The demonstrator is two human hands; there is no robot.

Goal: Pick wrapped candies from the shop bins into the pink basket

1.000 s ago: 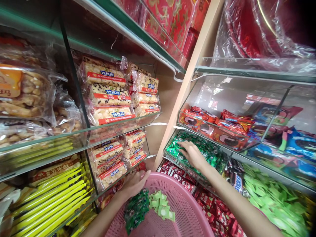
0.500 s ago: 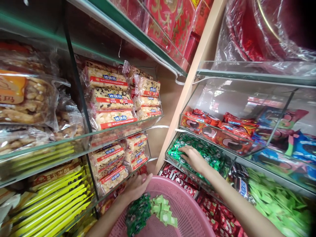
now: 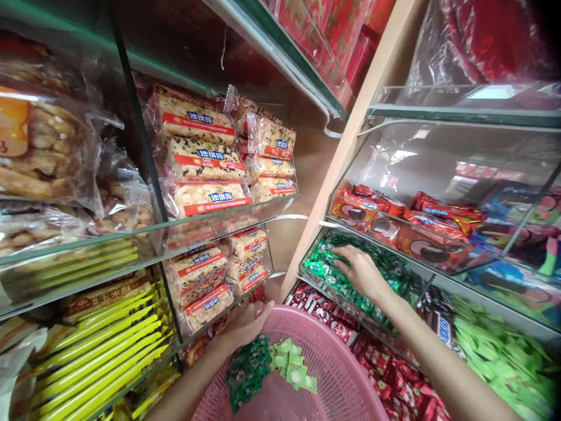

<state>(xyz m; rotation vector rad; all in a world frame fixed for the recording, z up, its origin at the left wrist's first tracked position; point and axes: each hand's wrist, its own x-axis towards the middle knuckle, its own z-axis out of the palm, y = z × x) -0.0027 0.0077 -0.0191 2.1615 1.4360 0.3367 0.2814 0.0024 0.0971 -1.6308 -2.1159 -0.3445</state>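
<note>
My left hand (image 3: pixel 250 325) is closed over the far left rim of a pink plastic basket (image 3: pixel 357 374), thumb along its edge. Inside the basket, dark green wrapped candies (image 3: pixel 249 369) lie to the left and light green packets (image 3: pixel 293 363) beside them. My right hand (image 3: pixel 358 270) reaches into a clear shelf bin of green wrapped candies (image 3: pixel 322 260). Its fingers are slightly bent and apart, with the tips down at the candies' surface; no candy shows lifted in them.
Glass shelves on the left carry packaged sachima bars (image 3: pixel 210 158), nut snacks (image 3: pixel 52 146) and yellow packets (image 3: pixel 109 351). A glass ledge with red snack packs (image 3: pixel 394 219) runs above my right hand. Red packets (image 3: pixel 394 374) and light green packets (image 3: pixel 499 351) lie lower right.
The view has shifted, so the shelves sit a little further right and higher. My right hand stays over the green candies with its fingers slightly shifted; my left hand stays on the basket's rim.
</note>
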